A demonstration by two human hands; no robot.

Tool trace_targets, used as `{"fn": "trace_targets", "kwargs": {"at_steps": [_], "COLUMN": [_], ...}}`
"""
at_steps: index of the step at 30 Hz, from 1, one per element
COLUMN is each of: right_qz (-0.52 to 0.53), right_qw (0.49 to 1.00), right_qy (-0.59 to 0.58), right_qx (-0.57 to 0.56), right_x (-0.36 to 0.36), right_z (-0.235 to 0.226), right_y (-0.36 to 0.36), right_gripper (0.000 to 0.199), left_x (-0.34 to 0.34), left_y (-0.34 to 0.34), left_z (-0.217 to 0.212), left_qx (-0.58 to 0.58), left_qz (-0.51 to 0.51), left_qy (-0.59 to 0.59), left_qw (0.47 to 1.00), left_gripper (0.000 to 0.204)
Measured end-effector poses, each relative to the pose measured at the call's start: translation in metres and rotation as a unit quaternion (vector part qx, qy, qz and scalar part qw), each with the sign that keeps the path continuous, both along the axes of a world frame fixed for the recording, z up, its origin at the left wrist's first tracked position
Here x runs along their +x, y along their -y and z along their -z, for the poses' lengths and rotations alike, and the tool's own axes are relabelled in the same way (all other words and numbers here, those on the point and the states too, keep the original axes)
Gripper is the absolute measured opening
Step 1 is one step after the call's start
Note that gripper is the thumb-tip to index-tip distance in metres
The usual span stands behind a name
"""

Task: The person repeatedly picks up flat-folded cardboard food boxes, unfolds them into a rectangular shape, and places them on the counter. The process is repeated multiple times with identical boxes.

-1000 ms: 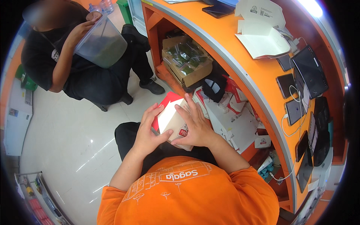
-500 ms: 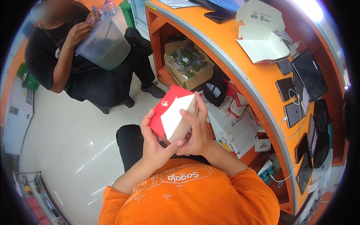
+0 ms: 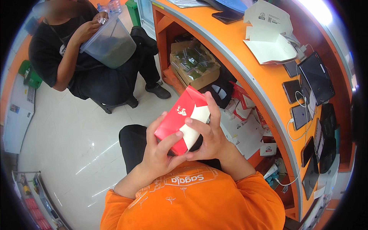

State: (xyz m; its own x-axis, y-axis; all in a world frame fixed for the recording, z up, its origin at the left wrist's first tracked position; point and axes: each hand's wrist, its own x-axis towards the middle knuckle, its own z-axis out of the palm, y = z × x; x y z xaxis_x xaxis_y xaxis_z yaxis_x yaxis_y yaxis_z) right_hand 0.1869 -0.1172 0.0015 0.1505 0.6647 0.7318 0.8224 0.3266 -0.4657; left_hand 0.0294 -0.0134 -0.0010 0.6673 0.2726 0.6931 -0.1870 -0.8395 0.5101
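Note:
A red and cream cardboard box (image 3: 179,115), folded into shape with a small white figure printed on its red face, is held tilted in front of my orange shirt. My left hand (image 3: 158,147) grips its left side and lower edge, with one finger lying across the front. On the other side, my right hand (image 3: 209,136) wraps the right end, its fingers over the cream panel. Both thumbs come together near the box's lower edge. The underside of the box is hidden from view.
At upper left a seated person holds a clear plastic tub (image 3: 111,44) of greenish contents. An orange counter (image 3: 234,42) curves along the right, carrying phones, a tablet (image 3: 316,76) and unfolded cartons (image 3: 270,50). Its shelf holds a cardboard box (image 3: 199,80) of small packets and flat cartons (image 3: 245,134).
The box has been turned in my hands, so more of its red face and less of its cream side shows. My left finger has moved onto its front.

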Motion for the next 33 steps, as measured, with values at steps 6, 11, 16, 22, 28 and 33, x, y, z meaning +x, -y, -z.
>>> {"fn": "trace_targets", "kwargs": {"at_steps": [6,11,16,22,28,33], "right_qz": [-0.043,0.001,0.007,-0.004,-0.001,0.005], "right_qw": [0.997,0.998,0.997,0.996,0.996,0.996], "right_qy": [-0.034,-0.013,-0.008,-0.012,0.029,0.016], "right_qx": [0.053,0.068,0.072,0.083,0.083,0.090], "right_x": [-0.006,-0.012,-0.013,-0.010,-0.006,-0.009], "right_z": [-0.004,-0.004,-0.006,-0.012,-0.016,-0.013], "right_y": [0.005,0.010,0.008,0.007,0.003,0.003], "right_gripper": [0.065,0.060,0.058,0.058,0.058,0.059], "left_x": [-0.001,-0.002,-0.004,-0.004,-0.004,-0.002], "left_y": [0.003,0.005,0.005,0.007,0.008,0.007], "left_z": [-0.001,0.001,-0.006,-0.011,-0.011,-0.010], "left_qx": [-0.034,-0.032,-0.026,-0.021,-0.011,0.009], "left_qz": [0.026,0.036,0.020,0.005,-0.006,-0.007], "left_qy": [0.067,0.101,0.082,0.078,0.071,0.064], "left_qw": [0.997,0.994,0.996,0.997,0.997,0.998], "left_gripper": [0.081,0.080,0.077,0.076,0.073,0.072]}}
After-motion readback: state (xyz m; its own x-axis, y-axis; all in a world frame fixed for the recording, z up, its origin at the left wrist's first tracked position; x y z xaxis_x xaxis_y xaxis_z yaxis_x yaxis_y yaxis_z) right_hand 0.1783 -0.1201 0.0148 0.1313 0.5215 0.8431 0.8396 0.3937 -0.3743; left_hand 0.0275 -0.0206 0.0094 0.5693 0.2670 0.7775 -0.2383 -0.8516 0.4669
